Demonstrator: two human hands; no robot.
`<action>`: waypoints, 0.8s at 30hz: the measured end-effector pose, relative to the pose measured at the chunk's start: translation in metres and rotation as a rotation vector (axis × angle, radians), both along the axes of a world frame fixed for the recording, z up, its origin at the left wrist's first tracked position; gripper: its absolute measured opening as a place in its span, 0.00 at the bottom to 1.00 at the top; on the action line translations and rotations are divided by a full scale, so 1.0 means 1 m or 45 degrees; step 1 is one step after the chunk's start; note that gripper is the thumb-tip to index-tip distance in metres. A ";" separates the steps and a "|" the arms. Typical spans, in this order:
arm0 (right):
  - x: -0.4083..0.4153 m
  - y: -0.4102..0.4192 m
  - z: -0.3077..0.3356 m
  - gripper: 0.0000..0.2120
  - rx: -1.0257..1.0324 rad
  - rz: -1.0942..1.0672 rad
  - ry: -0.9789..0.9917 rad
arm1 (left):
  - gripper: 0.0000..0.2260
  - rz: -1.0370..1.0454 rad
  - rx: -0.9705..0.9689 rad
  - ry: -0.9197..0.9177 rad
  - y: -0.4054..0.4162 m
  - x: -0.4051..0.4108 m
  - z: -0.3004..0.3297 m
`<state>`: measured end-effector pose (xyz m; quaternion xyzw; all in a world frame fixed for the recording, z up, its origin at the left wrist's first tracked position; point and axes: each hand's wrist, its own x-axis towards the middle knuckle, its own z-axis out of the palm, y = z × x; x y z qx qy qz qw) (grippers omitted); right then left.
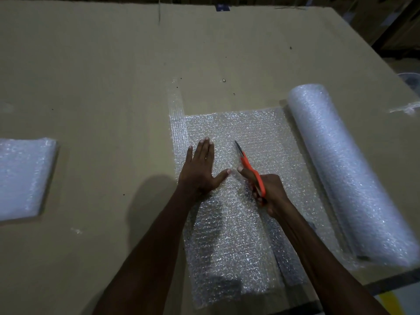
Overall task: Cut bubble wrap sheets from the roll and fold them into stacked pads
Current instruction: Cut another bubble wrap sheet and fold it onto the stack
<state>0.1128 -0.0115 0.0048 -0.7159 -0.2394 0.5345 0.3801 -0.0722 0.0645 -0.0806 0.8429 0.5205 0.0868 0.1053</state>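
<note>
Right now we press our left hand (201, 165) flat, fingers straight and spread, on the unrolled bubble wrap sheet (229, 223) lying on the cardboard-covered worktop (102, 71). Our right hand (267, 193) grips the orange-handled scissors (248, 168) — blades pointing away from us, over the sheet just beside the left thumb. To the right lies the bubble wrap roll (341, 169), the sheet running from it. Far left rests a folded pad (21, 176) — well apart.
</note>
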 end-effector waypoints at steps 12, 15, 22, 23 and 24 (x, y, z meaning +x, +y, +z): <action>0.000 0.008 -0.002 0.22 -0.009 0.003 0.012 | 0.47 0.024 0.011 0.038 0.014 -0.003 0.008; 0.000 0.008 -0.001 0.21 -0.038 -0.013 0.016 | 0.46 0.044 -0.048 0.073 0.036 -0.005 0.016; 0.000 0.010 0.003 0.22 -0.070 -0.002 0.052 | 0.46 0.053 -0.123 0.010 0.058 -0.007 0.031; -0.001 0.010 0.004 0.22 -0.079 0.004 0.048 | 0.44 0.058 -0.121 -0.006 0.059 -0.006 0.033; -0.001 0.010 0.005 0.22 -0.088 0.007 0.043 | 0.42 0.064 -0.117 -0.021 0.060 -0.005 0.033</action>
